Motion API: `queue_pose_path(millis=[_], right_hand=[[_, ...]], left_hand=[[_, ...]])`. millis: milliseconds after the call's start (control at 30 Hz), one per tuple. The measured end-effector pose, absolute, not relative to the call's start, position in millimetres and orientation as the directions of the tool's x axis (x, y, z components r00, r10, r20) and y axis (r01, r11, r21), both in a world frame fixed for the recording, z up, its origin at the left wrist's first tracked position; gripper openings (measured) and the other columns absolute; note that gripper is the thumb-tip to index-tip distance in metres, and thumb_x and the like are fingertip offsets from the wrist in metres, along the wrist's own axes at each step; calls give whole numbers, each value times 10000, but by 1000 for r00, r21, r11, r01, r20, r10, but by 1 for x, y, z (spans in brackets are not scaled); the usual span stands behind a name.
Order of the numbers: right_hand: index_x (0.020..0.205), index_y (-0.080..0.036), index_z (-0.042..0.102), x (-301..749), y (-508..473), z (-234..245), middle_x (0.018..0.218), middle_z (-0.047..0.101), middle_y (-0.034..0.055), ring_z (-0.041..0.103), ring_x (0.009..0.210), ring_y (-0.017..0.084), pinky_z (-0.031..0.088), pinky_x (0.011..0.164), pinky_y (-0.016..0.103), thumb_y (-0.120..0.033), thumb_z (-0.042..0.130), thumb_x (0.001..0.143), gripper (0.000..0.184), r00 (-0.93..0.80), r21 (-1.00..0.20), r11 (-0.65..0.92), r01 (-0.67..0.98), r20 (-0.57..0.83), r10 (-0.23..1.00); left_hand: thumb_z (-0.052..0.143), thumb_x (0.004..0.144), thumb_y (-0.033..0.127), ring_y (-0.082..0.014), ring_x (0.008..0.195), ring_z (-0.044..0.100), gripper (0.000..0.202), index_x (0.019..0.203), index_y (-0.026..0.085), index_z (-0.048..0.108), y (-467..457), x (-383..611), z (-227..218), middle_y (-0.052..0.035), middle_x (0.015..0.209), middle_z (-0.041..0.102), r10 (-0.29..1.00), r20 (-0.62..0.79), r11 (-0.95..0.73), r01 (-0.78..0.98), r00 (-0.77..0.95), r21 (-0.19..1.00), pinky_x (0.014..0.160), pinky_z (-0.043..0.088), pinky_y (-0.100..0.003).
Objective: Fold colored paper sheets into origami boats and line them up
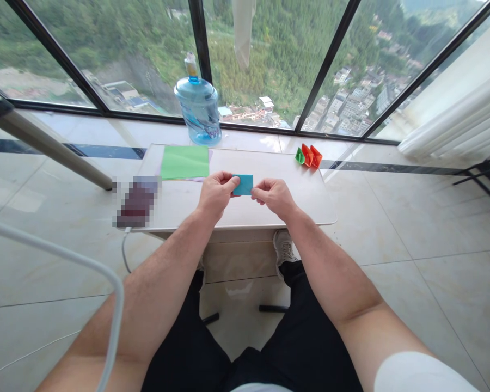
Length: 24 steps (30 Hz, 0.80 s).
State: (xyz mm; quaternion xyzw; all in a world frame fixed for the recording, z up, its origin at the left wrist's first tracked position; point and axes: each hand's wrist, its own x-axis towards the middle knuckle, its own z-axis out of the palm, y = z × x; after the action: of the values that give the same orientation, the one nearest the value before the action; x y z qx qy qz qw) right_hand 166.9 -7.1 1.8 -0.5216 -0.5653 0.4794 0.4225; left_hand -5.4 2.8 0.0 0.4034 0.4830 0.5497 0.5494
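A small blue rectangle of folded paper [244, 185] is held up between my two hands, above the near part of the white table. My left hand [217, 191] pinches its left side, thumb on top and fingers underneath. At its lower right corner, the thumb and forefinger of my right hand [274, 195] are closed on the edge. Green sheets of paper [185, 162] lie flat at the table's far left, with a pale purple edge showing below. Folded paper boats, two red ones [311, 156] and a green one [299, 155], stand at the far right corner.
The white table [286, 212] stands before my knees. A blurred-out phone-like object [138, 201] with a cable lies at its left end. Behind the table is a large blue water bottle [198, 111] by the windows. A pale tube [106, 272] curves across the lower left.
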Motion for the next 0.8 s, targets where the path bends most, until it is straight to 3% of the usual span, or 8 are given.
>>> queue_pose_path(millis=[167,267,367,467,633,800], right_hand=[[841,-191,640,164,-8,3,625,668,-37,591,536,109,487,501,230,-332,768,666,258,-117,-992,28,120,14,993],[846,-197,619,164,-7,3,594,658,-44,602,515,111,491,490,229,-338,758,678,260,-117,-994,34,100,23,993],[862,-211,583,164,-6,2,569,649,-57,607,490,115,490,470,225,-324,735,698,250,-42,-997,31,68,28,999],[923,-223,571,165,-6,2,608,672,-61,657,535,130,503,478,219,-326,728,711,283,-38,-998,28,56,26,999],[899,-216,574,170,-6,4,644,698,-45,686,579,138,490,473,202,-336,737,706,279,-174,-994,20,107,1,985],[796,-203,572,175,-6,5,572,649,-44,639,517,124,477,452,207,-319,730,715,211,-183,-990,54,130,30,983]], left_hand=[[817,622,337,-132,546,592,264,703,146,653,3,-9,-1,-14,613,658,999,-35,32,-68,-40,997,524,500,-254],[812,654,332,-154,589,641,367,946,150,685,-1,-9,3,-22,689,708,1000,-4,4,-41,-8,999,549,528,-264],[818,638,274,-174,653,696,622,1208,190,583,-4,-8,7,-17,808,746,999,-14,17,-78,37,997,591,577,-295],[810,625,237,-162,635,697,535,1109,194,589,-5,-7,8,-5,809,740,998,5,0,-82,60,997,613,587,-299],[880,576,295,-149,611,665,382,847,175,639,-5,-9,6,-8,728,719,996,36,-33,-42,76,999,588,539,-265],[877,599,317,-164,629,683,370,866,168,669,-8,-11,9,-33,737,741,988,-15,19,-24,157,1000,601,556,-282]])
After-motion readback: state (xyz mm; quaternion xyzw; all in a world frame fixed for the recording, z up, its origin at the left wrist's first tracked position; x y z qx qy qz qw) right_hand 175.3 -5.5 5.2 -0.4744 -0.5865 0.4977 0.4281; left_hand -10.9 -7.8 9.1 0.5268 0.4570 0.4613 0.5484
